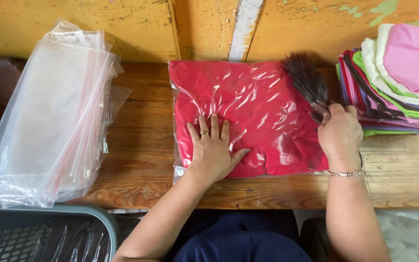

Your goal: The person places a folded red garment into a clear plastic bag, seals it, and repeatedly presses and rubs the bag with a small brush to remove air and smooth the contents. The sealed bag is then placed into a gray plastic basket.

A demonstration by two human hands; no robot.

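L hand (213,150) flat on bagged red cloth (263,106); R hand (340,133) gripping brush (306,82) at edge.

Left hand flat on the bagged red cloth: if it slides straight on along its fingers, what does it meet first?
The left hand points toward the wall. It would cross more of the bagged red cloth, then likely meet the yellow wall behind the bench; the depth of the gap there is unclear.

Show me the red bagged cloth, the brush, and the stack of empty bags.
Red bagged cloth (258,92), head view, on its upper middle.
Brush (305,80), head view, on the dark bristles, held in the right hand (340,133).
Stack of empty bags (54,121), head view, on the top bag's middle.
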